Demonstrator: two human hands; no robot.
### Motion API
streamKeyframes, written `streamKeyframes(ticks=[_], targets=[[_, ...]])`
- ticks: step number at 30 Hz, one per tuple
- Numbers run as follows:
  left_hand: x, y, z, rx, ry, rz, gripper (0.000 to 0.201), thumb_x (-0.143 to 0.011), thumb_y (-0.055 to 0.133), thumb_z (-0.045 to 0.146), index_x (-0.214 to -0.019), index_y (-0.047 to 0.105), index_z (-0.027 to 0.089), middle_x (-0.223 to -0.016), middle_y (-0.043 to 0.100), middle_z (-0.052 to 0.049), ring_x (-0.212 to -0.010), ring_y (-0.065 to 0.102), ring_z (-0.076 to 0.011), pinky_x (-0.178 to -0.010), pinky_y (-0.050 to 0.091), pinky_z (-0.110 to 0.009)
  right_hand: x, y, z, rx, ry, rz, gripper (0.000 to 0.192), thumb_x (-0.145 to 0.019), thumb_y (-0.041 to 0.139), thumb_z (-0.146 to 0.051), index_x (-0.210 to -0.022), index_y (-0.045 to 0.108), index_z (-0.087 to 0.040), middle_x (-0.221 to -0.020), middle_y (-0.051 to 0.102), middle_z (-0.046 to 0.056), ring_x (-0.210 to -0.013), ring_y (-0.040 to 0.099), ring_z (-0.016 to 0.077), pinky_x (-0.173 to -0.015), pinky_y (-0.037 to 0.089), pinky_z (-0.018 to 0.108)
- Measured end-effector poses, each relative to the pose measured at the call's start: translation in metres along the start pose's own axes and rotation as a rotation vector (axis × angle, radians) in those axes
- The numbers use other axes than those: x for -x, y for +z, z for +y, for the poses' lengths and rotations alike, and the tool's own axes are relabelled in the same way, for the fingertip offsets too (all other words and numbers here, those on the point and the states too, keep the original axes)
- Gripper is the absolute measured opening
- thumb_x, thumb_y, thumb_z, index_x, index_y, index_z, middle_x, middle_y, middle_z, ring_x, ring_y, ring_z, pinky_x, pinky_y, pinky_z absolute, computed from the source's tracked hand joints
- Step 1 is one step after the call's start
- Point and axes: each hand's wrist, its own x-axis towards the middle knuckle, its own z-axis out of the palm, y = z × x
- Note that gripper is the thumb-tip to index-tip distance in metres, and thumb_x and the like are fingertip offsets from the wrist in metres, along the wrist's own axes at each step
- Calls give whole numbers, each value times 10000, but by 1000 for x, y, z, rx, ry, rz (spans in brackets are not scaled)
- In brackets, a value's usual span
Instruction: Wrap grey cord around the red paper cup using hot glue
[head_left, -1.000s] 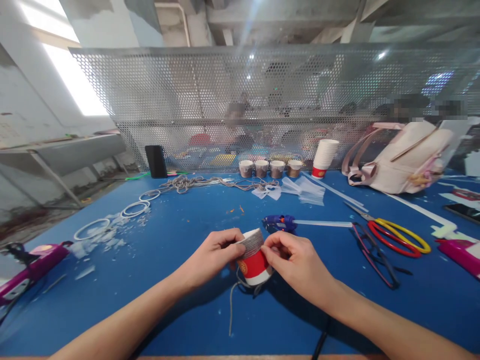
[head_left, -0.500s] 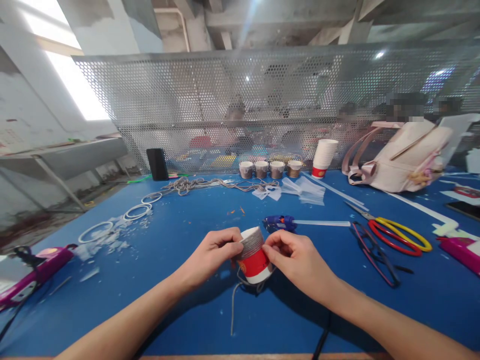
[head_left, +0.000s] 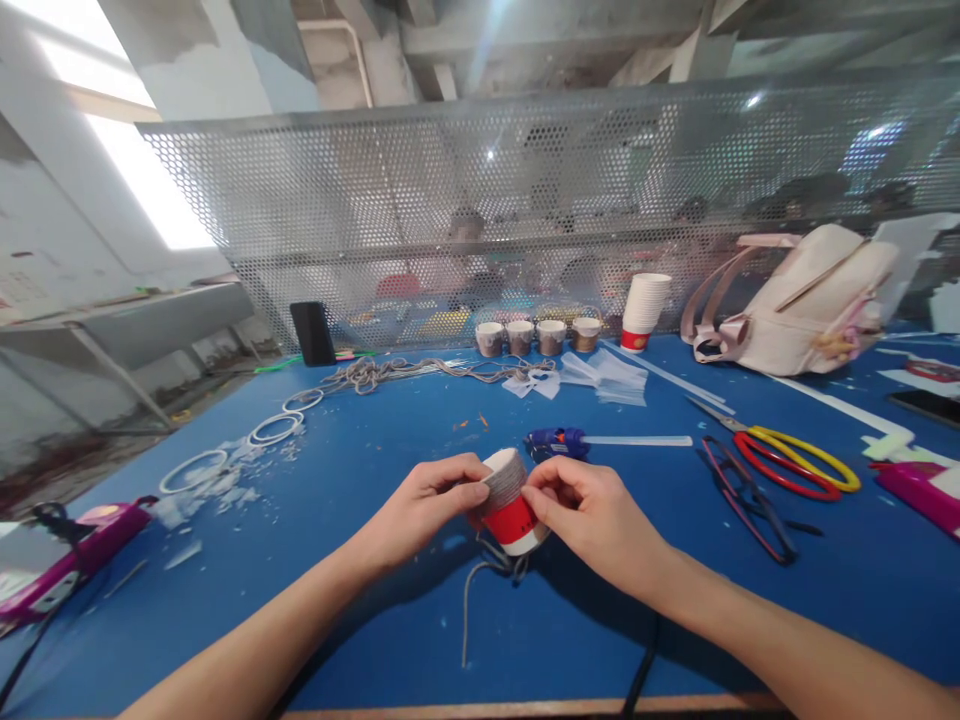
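I see both hands closed on 1 red-and-white paper cup [head_left: 512, 500], held tilted just above the blue worktop [head_left: 360, 470]. My left hand [head_left: 424, 505] pinches the wrapped end; my right hand [head_left: 592, 515] grips the red side with fingertips. I judge the cup light and thin-walled, easy to crush, so a gentle hold near the stiffer ends suits it. Grey twine [head_left: 504, 476] coils around part of it in tight ribbed turns, rough and fibrous, while the bare paper looks smooth. A loose tail of twine [head_left: 469, 600] hangs limp onto the worktop. A blue glue gun [head_left: 556, 441] lies just beyond.
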Motion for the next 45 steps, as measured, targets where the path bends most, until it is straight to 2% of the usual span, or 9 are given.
streamKeyframes(ticks=[7, 15, 24, 35, 39, 45], targets=[[0, -2, -2, 71, -17, -56, 173, -812, 579, 281, -801, 667, 132, -873, 574, -48, -720, 575, -153, -630, 524, -280, -2, -2, 2, 49, -57, 46, 121, -813, 548, -209, -723, 614, -162, -557, 515, -38, -494, 440, 85, -461, 363, 188], [1, -3, -6, 41, -33, -27, 106, -784, 522, 188, -716, 589, 141, -729, 581, 0, -566, 576, -115, -595, 459, -264, -1, -1, 2, 86, -91, 48, 108, -828, 563, -201, -738, 615, -169, -580, 557, -28, -511, 472, 90, -478, 376, 193], [4, 6, 7, -138, -60, -23, 65, -720, 561, 205, -747, 580, 149, -694, 535, 24, -596, 505, -108, -580, 412, -227, -2, -3, 1, 118, -129, 51, 135, -830, 559, -190, -701, 594, -176, -578, 554, -29, -515, 479, 93, -496, 388, 197], [3, 11, 4, -317, 68, 94, 102, -730, 598, 236, -683, 586, 146, -681, 514, 19, -639, 455, -114, -610, 383, -231, 2, -3, -2, 46, -125, -18, 139, -864, 526, -209, -750, 598, -177, -652, 609, -10, -554, 520, 97, -520, 422, 192], [2, 10, 2, -289, 102, 124, 106, -735, 602, 251, -712, 592, 147, -717, 534, 9, -675, 485, -126, -640, 403, -237, 6, -4, -5, 112, -247, -41, 141, -875, 524, -230, -770, 600, -176, -666, 587, -4, -552, 492, 93, -522, 409, 195], [0, 8, -2, -268, 151, 153, 65, -737, 597, 218, -721, 584, 156, -751, 549, 10, -715, 505, -132, -683, 421, -238, 13, -5, -6, 280, -532, -141, 167, -921, 459, -245, -907, 594, -147, -730, 625, 39, -530, 524, 105, -511, 413, 224]])
